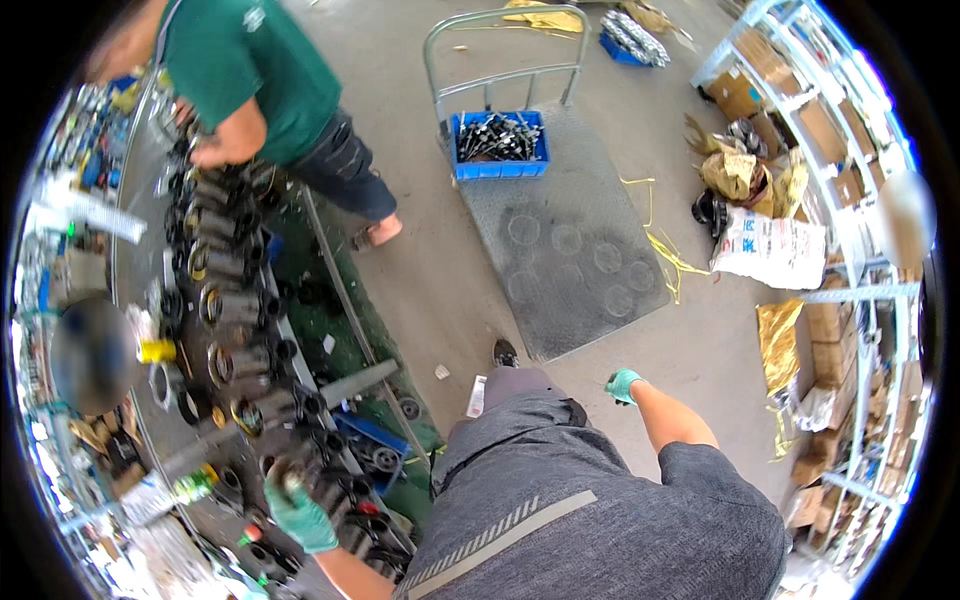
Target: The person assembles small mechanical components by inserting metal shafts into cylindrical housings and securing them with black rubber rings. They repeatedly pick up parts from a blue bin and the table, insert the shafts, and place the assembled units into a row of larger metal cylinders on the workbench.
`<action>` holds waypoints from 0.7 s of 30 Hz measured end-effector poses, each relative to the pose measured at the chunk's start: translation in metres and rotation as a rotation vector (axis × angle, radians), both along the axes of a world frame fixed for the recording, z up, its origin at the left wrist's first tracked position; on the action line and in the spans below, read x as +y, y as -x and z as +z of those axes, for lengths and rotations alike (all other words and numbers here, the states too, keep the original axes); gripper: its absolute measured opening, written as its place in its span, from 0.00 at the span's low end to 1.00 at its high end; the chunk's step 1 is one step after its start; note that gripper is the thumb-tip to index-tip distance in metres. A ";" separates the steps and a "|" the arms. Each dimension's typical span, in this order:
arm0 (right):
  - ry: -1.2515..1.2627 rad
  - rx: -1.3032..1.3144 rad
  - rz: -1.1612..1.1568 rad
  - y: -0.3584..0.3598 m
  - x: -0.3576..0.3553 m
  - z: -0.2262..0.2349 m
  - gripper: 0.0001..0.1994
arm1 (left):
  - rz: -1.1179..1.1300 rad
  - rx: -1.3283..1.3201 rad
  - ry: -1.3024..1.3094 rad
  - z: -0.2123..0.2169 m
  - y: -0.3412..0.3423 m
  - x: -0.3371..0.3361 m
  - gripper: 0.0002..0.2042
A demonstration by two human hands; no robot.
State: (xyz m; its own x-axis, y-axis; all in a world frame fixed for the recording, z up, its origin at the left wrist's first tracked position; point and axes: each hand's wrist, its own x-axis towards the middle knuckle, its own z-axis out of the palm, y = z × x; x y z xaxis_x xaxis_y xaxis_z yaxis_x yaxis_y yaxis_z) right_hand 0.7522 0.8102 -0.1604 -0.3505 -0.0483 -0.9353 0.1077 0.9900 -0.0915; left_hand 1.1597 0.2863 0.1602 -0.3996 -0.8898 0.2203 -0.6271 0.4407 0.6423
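My left hand, in a green glove, is closed around the top of a grey metal valve part on the workbench at the lower left. A long row of similar grey metal parts runs along the bench edge. My right hand, also in a green glove, hangs free beside my hip above the concrete floor; its fingers are curled and it holds nothing that I can see.
A person in a green shirt works at the far end of the bench. A flat metal trolley carries a blue crate of metal pieces. Shelving with cardboard boxes and sacks stands at the right.
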 end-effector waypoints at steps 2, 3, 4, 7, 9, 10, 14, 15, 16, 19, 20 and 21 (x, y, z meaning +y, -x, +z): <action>0.126 0.058 -0.039 0.021 -0.019 -0.013 0.18 | -0.161 -0.006 -0.140 -0.005 0.080 -0.013 0.19; 0.199 0.127 -0.076 0.037 -0.036 -0.016 0.18 | -0.230 0.064 -0.286 -0.013 0.117 -0.023 0.20; 0.268 0.196 -0.121 0.050 -0.052 -0.013 0.18 | -0.309 0.090 -0.347 -0.024 0.153 -0.035 0.21; 0.438 0.355 -0.273 0.092 -0.084 0.007 0.18 | -0.540 0.038 -0.483 -0.035 0.269 -0.074 0.24; 0.501 0.446 -0.376 0.113 -0.094 0.023 0.18 | -0.680 0.058 -0.506 -0.043 0.341 -0.103 0.24; 0.508 0.493 -0.425 0.117 -0.092 0.031 0.18 | -0.721 0.059 -0.511 -0.048 0.378 -0.120 0.25; 0.412 0.538 -0.746 0.093 -0.055 -0.013 0.16 | -0.722 -0.001 -0.556 -0.044 0.550 -0.174 0.23; 0.320 0.508 -0.832 0.073 -0.036 -0.039 0.17 | -0.739 -0.031 -0.510 -0.046 0.596 -0.188 0.23; 0.186 0.628 -0.779 0.029 0.005 -0.112 0.16 | -0.723 -0.052 -0.524 -0.054 0.642 -0.200 0.23; -0.007 0.430 -1.098 -0.042 0.012 -0.127 0.13 | -0.722 -0.107 -0.404 -0.101 0.755 -0.300 0.23; -0.054 0.294 -1.264 -0.062 0.002 -0.102 0.12 | -0.783 -0.157 -0.319 -0.114 0.800 -0.336 0.24; -0.118 0.314 -1.351 -0.086 -0.011 -0.084 0.11 | -0.797 -0.221 -0.220 -0.127 0.847 -0.346 0.26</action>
State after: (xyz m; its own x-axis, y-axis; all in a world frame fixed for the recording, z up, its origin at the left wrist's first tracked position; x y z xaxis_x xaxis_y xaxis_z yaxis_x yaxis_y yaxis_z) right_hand 0.8382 0.7991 -0.2446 -0.2554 0.5650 -0.7845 0.9668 0.1407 -0.2135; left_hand 0.3131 -0.0598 0.0335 -0.9375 -0.3385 -0.0809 -0.3040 0.6829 0.6642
